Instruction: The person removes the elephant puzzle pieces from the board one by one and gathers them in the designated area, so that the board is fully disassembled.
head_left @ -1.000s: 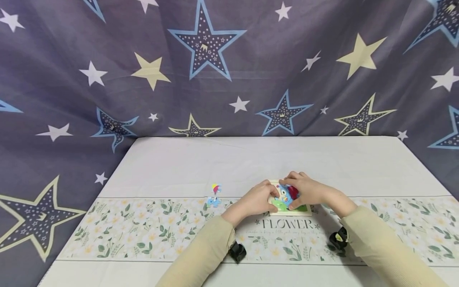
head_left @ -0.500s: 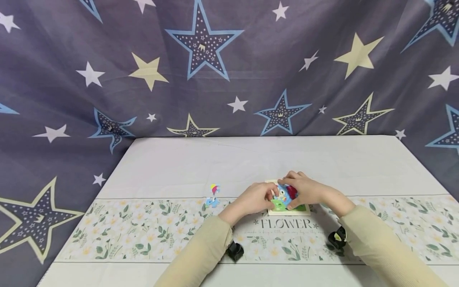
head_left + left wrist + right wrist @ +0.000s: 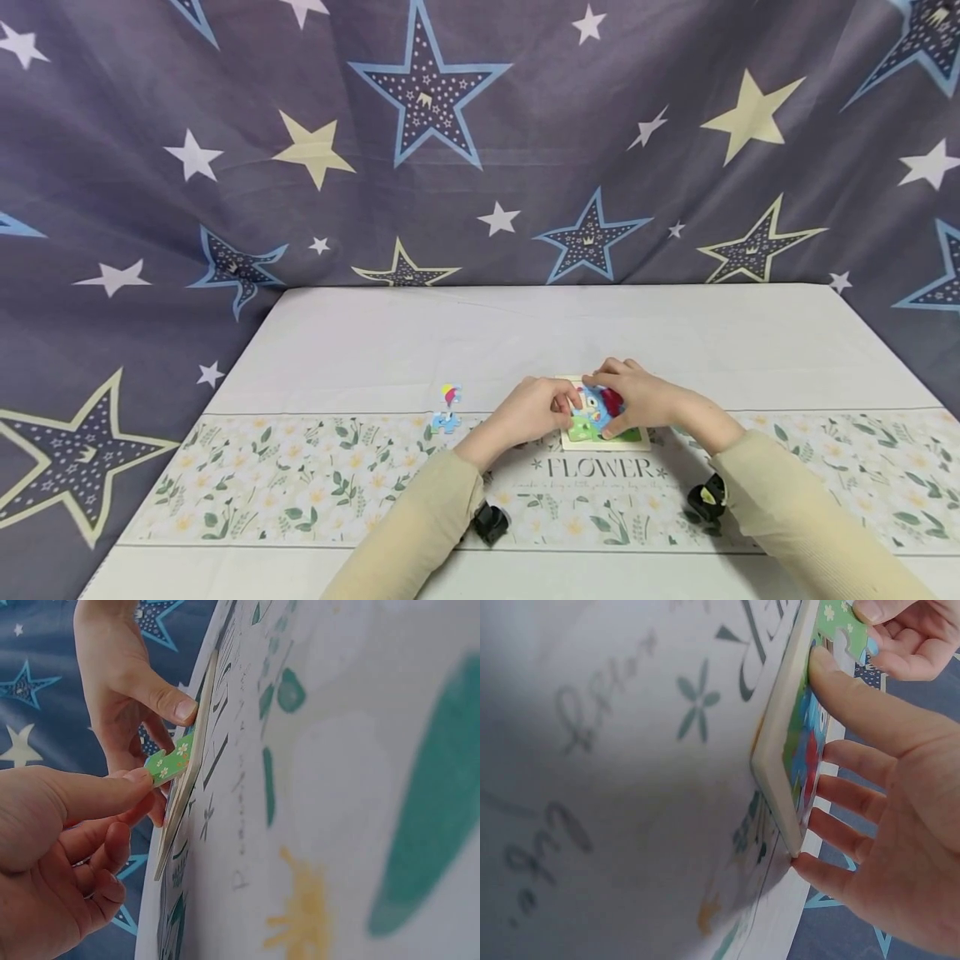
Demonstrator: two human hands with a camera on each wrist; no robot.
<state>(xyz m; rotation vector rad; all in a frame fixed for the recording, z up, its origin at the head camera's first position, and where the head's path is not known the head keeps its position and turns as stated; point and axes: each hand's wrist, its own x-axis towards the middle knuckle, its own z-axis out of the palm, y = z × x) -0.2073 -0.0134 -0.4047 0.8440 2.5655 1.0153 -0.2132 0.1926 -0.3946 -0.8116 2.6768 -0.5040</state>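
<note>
A small wooden puzzle board (image 3: pixel 604 439) lies flat on the flowered tablecloth (image 3: pixel 300 475). My right hand (image 3: pixel 637 400) spans the board (image 3: pixel 778 769), its thumb (image 3: pixel 859 705) pressing on the picture and its fingers on the far edge. My left hand (image 3: pixel 534 412) pinches a green puzzle piece (image 3: pixel 169 763) with white flowers at the board's near left corner. That green piece (image 3: pixel 840 627) stands tilted up off the board (image 3: pixel 183 796). A blue and red figure (image 3: pixel 600 403) shows between my hands.
Two loose puzzle pieces (image 3: pixel 447 409), one blue and one with a coloured top, lie left of my left hand. A star-patterned cloth (image 3: pixel 480 142) hangs behind and beside the table. Black wrist mounts (image 3: pixel 491 523) (image 3: pixel 708 497) sit under both sleeves.
My left hand has drawn slightly to the left and its fingers have curled at the board's corner. The right hand and the board have stayed put.
</note>
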